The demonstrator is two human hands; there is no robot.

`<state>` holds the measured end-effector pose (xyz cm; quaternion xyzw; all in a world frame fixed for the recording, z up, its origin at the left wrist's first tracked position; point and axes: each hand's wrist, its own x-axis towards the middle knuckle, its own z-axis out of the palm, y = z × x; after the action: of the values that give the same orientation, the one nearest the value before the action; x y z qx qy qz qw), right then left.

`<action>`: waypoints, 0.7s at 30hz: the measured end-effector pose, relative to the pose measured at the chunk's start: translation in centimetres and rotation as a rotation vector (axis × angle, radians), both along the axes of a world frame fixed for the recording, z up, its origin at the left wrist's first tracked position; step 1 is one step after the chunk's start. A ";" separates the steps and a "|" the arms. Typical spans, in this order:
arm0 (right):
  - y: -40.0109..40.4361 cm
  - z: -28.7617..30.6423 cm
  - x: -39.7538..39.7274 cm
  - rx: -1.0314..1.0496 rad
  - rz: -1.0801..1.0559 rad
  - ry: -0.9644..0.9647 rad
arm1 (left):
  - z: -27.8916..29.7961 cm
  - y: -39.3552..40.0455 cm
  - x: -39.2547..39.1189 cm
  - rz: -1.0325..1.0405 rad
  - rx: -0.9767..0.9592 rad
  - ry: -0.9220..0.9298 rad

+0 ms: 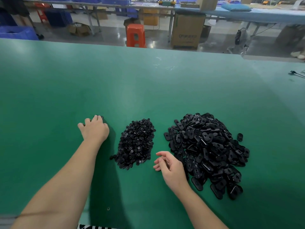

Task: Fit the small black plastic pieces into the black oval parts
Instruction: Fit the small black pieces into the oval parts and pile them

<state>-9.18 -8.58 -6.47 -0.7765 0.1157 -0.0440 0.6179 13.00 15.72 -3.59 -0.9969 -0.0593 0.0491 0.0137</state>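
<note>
A heap of small round black plastic pieces lies on the green table. To its right sits a larger heap of black oval parts. My left hand reaches out left of the small heap, its fingertips curled over a black part on the table; only an edge of that part shows. My right hand hovers between the two heaps with fingers loosely curled and nothing in it.
One oval part lies alone right of the big heap. A black cable end lies at the table's right edge. Beyond the far edge stand an orange stool and a cardboard box.
</note>
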 end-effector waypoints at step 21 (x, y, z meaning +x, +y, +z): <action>0.1 -0.1 0.3 -0.009 -0.019 -0.027 | 0.9 -19.4 -8.0 -0.697 -0.034 0.019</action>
<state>-8.93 -8.52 -6.59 -0.7774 0.1144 -0.0610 0.6154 4.96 -3.66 -2.69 -0.9568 0.2858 0.0519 0.0136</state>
